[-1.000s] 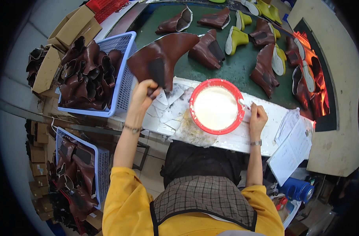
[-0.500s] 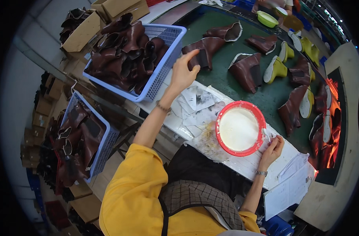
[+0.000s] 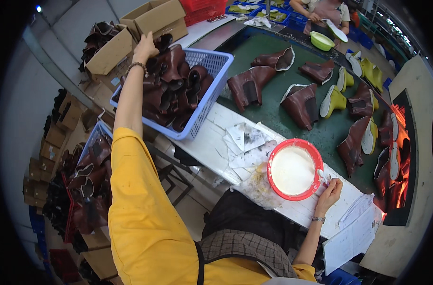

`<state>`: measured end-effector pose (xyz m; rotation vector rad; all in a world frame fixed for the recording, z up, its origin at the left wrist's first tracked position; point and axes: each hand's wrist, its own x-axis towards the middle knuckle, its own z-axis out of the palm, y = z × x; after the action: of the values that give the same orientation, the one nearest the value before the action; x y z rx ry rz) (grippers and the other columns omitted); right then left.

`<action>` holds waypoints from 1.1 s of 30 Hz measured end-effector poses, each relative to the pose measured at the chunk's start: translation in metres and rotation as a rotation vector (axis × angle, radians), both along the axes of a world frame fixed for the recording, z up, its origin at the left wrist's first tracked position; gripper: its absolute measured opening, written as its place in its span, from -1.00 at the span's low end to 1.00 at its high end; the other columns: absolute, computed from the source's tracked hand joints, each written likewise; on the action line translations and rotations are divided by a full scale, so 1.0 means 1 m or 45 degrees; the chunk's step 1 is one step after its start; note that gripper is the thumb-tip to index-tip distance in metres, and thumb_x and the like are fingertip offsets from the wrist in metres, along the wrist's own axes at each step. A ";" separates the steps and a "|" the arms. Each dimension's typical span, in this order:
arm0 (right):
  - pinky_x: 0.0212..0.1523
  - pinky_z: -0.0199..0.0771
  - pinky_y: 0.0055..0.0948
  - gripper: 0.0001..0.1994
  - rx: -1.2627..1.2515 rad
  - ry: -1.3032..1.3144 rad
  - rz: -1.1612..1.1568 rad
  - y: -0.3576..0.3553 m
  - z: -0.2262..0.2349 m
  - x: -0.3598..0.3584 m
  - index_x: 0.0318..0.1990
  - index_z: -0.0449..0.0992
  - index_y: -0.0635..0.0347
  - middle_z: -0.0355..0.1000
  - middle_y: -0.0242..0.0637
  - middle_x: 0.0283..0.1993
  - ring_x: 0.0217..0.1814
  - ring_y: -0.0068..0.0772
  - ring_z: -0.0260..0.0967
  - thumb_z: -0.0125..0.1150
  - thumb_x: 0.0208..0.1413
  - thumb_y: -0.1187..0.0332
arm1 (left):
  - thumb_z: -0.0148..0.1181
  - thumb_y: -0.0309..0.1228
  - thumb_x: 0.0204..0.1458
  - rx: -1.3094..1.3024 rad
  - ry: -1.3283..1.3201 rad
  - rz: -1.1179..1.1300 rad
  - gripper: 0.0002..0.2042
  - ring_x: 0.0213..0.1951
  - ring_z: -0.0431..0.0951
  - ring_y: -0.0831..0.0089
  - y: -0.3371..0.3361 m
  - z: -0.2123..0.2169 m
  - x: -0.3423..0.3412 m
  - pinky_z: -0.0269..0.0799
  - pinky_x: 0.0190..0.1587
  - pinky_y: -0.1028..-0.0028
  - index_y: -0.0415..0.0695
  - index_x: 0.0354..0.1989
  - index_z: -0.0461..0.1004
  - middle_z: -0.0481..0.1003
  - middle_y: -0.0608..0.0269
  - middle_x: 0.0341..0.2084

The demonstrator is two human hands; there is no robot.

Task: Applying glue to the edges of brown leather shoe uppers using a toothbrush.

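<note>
My left hand (image 3: 146,49) is stretched over the far left of a blue plastic basket (image 3: 208,112), touching the heap of brown leather boot uppers (image 3: 171,64) in it. Its fingertips are partly hidden there beside an upright upper. At the white table, my right hand (image 3: 329,195) is closed in a pinch on a small white-smeared brush (image 3: 322,176). The brush lies by the rim of a red bucket (image 3: 272,173) that holds a thick white liquid (image 3: 292,170). A brown boot upper (image 3: 247,89) with a dark side panel lies on the green belt beyond the basket.
More brown uppers (image 3: 299,105) and yellow-green pieces with white soles (image 3: 333,100) lie along the green belt (image 3: 273,116). At right glows an orange-lit opening (image 3: 402,161). Cardboard boxes (image 3: 154,21) stand behind the basket. A co-worker (image 3: 326,10) handles a white sole beside a green bowl (image 3: 322,42).
My left hand has left the upper on the belt and swung left over the basket to its heap. My right hand stays by the bucket. The whole view has shifted slightly.
</note>
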<state>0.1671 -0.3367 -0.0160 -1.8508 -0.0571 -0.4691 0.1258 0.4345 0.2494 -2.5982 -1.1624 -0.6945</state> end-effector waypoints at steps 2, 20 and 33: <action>-0.29 0.33 -0.60 -0.80 -0.031 0.014 -0.033 -0.008 -0.004 0.000 -0.15 0.45 0.27 0.39 -0.41 -0.35 -0.32 -0.64 0.29 0.02 0.47 0.31 | 0.48 -0.26 -0.11 -0.240 0.253 -0.006 -0.16 0.22 0.50 -0.02 -0.009 -0.011 0.025 0.48 0.21 0.07 0.07 0.39 0.17 0.48 -0.07 0.16; 0.19 0.39 -0.41 -0.70 -0.057 -0.334 -0.115 0.025 0.067 -0.021 0.21 0.41 0.28 0.47 -0.22 0.06 0.11 -0.40 0.40 0.06 0.43 0.36 | 0.53 -0.46 0.03 -0.119 -1.419 -0.798 -0.77 -0.46 0.27 0.82 -0.279 0.035 -0.159 0.18 -0.43 0.71 -0.18 -0.27 0.53 0.41 0.61 -0.50; 0.11 0.46 -0.24 -0.45 0.089 -0.131 1.008 0.201 0.120 -0.127 0.35 0.29 0.25 0.46 -0.01 0.17 0.13 -0.08 0.46 0.28 0.22 0.40 | 0.42 -0.67 -0.33 -0.518 -0.666 -1.033 -0.63 -0.37 0.54 0.23 -0.443 -0.166 -0.206 0.48 -0.38 0.38 -0.11 -0.24 0.61 0.53 0.21 -0.34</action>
<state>0.0398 -0.1358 0.1036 -1.5756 -0.7985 -0.0060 -0.0802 -0.0087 0.0829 -3.3627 -0.2769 -1.4876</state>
